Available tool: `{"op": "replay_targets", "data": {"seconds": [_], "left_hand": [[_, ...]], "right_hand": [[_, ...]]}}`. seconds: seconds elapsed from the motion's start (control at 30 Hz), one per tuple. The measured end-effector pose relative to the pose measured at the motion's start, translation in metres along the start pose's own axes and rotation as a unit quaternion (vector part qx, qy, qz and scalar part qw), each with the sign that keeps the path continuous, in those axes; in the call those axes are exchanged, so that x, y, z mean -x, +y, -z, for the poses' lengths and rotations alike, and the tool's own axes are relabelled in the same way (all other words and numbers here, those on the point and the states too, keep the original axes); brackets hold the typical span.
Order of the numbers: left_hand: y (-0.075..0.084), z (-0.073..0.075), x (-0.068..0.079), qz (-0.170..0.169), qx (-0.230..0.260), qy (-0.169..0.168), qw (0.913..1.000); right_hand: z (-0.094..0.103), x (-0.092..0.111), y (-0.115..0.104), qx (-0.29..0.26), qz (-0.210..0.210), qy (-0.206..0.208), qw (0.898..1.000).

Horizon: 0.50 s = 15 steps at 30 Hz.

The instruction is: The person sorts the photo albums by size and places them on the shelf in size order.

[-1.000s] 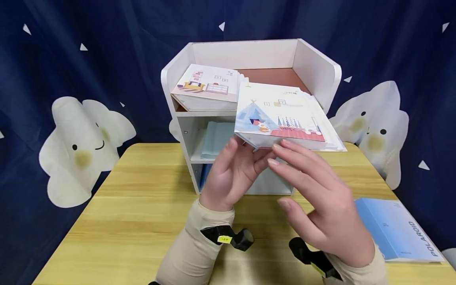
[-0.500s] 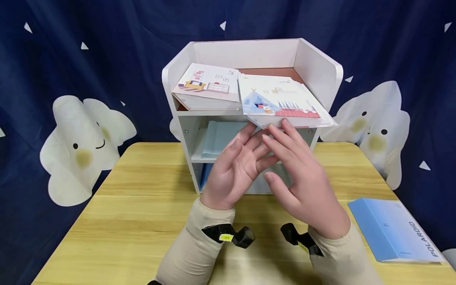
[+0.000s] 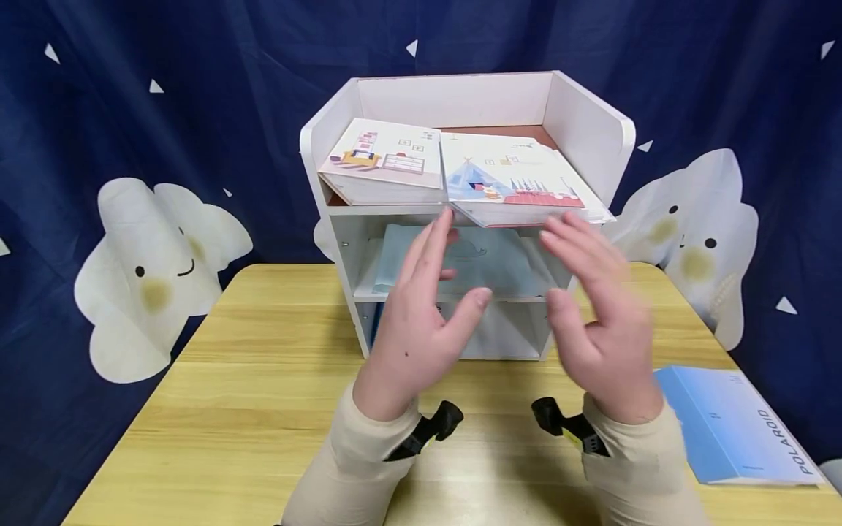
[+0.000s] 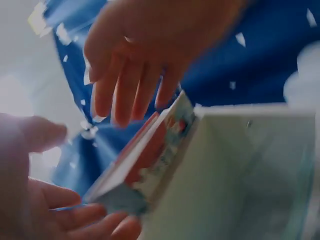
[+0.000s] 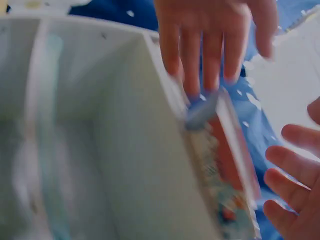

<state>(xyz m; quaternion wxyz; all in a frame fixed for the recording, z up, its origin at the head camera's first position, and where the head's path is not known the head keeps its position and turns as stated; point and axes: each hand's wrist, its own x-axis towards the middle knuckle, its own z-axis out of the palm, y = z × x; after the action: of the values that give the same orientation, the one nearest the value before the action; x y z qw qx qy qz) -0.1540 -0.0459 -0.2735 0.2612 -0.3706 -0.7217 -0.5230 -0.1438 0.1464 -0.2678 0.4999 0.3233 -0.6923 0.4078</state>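
A thick white book with a blue tent on its cover (image 3: pixel 506 172) lies on the top shelf of a white shelf unit (image 3: pixel 454 101). Its front end sticks out past the shelf edge. Beside it, on the left, rests a similar book with a pink building on the cover (image 3: pixel 384 157). My left hand (image 3: pixel 422 321) is raised in front of the unit, fingers extended, holding nothing. Near the tent book's front right corner is my right hand (image 3: pixel 601 321), also with extended fingers; whether its fingertips touch the book I cannot tell. Both wrist views are blurred and show the tent book's edge.
A pale blue flat item (image 3: pixel 496 259) lies on the middle shelf, and something dark blue (image 3: pixel 377 321) stands in the lower one at left. On the wooden table (image 3: pixel 250 409), a blue box-like item marked POLAROID (image 3: pixel 743 424) lies at right.
The tent book has moved away from me onto the top shelf. My left hand has turned over and left the book's underside; both hands have drawn apart.
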Motion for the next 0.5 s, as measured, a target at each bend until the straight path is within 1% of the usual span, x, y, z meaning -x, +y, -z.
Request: {"op": "replay_targets", "data": {"seconds": [0.03,0.07,0.1,0.13,0.2,0.27,0.4,0.5], "left_hand": [[0.004,0.0,0.0,-0.031,-0.063,0.016,0.9974],[0.007,0.0,0.0,-0.059,-0.11,0.028,0.9918],[0.009,-0.001,0.001,-0.084,-0.144,0.037,0.9853],[0.011,-0.002,0.001,-0.104,-0.166,0.039,0.9799],[0.013,-0.005,0.002,-0.125,-0.196,0.027,0.9722],[0.012,-0.008,0.003,-0.121,-0.217,0.003,0.9687],[0.006,-0.013,0.006,-0.089,-0.251,-0.041,0.9629],[0.001,-0.015,0.006,-0.078,-0.262,-0.058,0.9601]], "right_hand": [[0.004,-0.002,-0.001,0.004,-0.007,0.025,1.0],[0.007,-0.003,-0.002,0.01,-0.013,0.045,0.999],[0.01,-0.004,-0.003,0.014,-0.017,0.06,0.998],[0.013,-0.005,-0.003,0.018,-0.022,0.069,0.997],[0.016,-0.006,-0.003,0.028,-0.032,0.067,0.997],[0.018,-0.007,-0.001,0.036,-0.035,0.049,0.998],[0.017,-0.005,0.004,0.052,-0.033,0.0,0.998],[0.016,-0.003,0.009,0.068,-0.029,-0.026,0.997]]}}
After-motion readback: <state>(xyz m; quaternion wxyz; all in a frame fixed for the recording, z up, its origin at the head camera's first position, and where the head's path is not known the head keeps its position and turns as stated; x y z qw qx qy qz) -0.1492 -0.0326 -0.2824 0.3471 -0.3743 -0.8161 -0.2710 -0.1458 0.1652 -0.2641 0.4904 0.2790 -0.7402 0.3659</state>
